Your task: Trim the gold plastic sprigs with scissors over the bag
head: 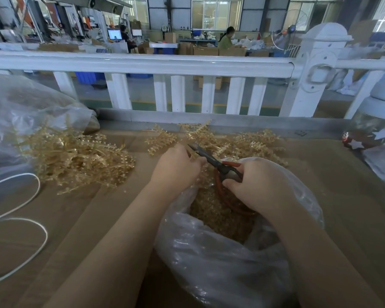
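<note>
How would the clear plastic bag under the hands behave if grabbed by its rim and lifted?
Probably floppy: the clear plastic bag is thin, crumpled film that slumps on the table. Likely light for its size, since it holds only small gold trimmings. The wide, sagging mouth might spill them if pulled from one side, and the glossy film may be slippery.

A single head-worn camera looks forward and steeply down from above the person's own forearms, which enter from the bottom edge. It sits close over the brown table [333, 185]: the left hand [178, 165] and right hand [256, 185] fill the centre, with the clear bag [209, 258] directly below the lens. The wide angle bends the white railing [142, 64] across the upper third and still takes in the workshop hall beyond it. There is no second view to share any part with.
</note>
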